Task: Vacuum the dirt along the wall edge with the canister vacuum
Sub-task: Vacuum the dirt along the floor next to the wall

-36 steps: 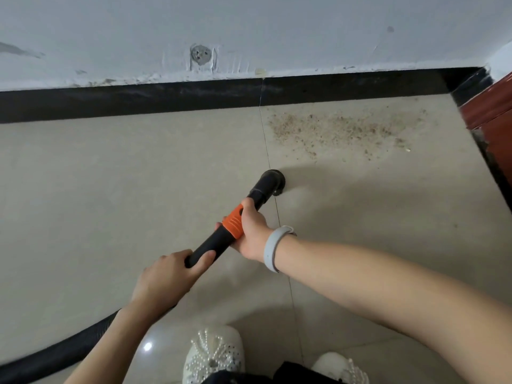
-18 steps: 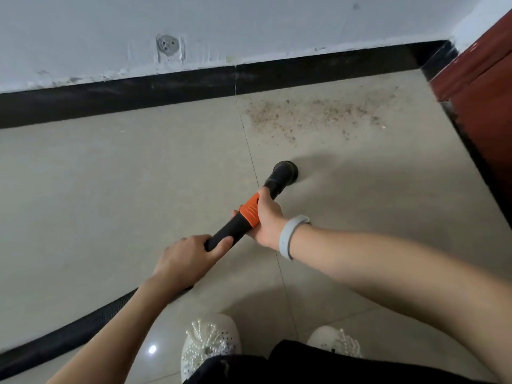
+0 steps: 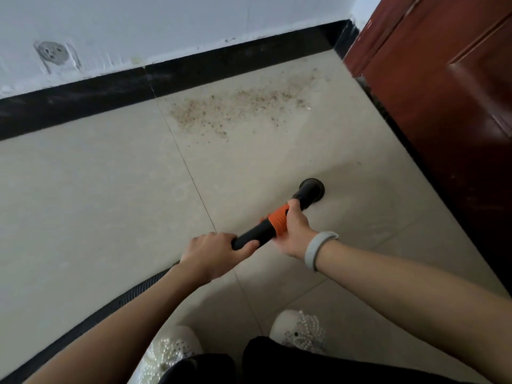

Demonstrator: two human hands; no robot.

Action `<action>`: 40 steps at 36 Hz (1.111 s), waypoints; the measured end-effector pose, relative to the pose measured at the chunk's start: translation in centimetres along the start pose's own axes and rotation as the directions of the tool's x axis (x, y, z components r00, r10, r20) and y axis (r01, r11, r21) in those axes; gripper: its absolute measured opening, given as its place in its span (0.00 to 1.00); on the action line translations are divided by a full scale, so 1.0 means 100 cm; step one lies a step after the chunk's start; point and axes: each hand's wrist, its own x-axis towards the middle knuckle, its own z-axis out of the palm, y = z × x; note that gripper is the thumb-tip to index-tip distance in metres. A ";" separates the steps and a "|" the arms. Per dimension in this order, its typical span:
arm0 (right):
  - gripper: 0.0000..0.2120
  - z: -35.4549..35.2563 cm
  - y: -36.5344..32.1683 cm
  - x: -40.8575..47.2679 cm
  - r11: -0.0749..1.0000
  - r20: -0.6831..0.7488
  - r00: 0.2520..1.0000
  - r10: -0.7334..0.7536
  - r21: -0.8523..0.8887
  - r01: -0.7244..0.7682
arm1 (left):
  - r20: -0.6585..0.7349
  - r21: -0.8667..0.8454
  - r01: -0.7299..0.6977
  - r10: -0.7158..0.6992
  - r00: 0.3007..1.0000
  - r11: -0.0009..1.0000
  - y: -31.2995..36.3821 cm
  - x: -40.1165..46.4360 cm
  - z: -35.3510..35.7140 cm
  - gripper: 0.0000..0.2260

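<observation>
A patch of brown dirt (image 3: pixel 238 106) lies scattered on the beige tile floor close to the black baseboard (image 3: pixel 171 79). I hold the black vacuum wand with both hands. My right hand (image 3: pixel 295 231) grips its orange collar (image 3: pixel 278 220). My left hand (image 3: pixel 213 254) grips the black tube further back. The round nozzle (image 3: pixel 311 189) points down at the floor, well short of the dirt and to its right. The ribbed black hose (image 3: pixel 91 322) runs off to the lower left; the canister is out of view.
A dark red wooden door (image 3: pixel 443 92) stands along the right side, meeting the wall in the corner. The white wall (image 3: pixel 166 26) carries a round patched spot at the left. My white beaded shoes (image 3: pixel 302 331) stand on the tiles at the bottom.
The view has swung right and nearer the door. The nozzle now sits further right on the floor, below and right of the dirt patch. Both hands keep their grip.
</observation>
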 end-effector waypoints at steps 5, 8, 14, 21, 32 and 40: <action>0.11 -0.020 -0.041 0.020 0.998 -0.052 0.997 -0.054 0.019 0.055 | 0.007 0.032 -0.043 0.042 0.999 0.999 0.037 0.041 -0.002 0.31; 0.14 -0.026 -0.064 0.029 0.994 -0.080 0.991 -0.105 0.020 0.107 | 0.008 0.085 -0.081 0.080 0.997 0.993 0.055 0.065 -0.010 0.30; 0.16 -0.011 -0.101 0.034 0.988 -0.066 0.987 -0.150 0.035 0.152 | -0.039 0.166 -0.074 0.082 0.996 0.983 0.069 0.106 -0.038 0.29; 0.19 0.040 -0.077 0.035 0.993 0.016 0.995 -0.096 -0.070 0.097 | -0.070 0.058 0.052 -0.048 0.996 0.997 0.019 0.084 -0.049 0.30; 0.17 0.142 0.038 0.013 0.971 0.115 0.992 -0.045 -0.230 0.071 | -0.122 -0.296 0.307 -0.354 0.927 0.905 -0.080 -0.007 -0.043 0.32; 0.07 0.189 0.103 -0.023 0.841 0.211 0.977 0.008 -0.531 0.107 | -0.130 -0.550 0.391 -0.538 0.833 0.738 -0.121 -0.043 -0.055 0.29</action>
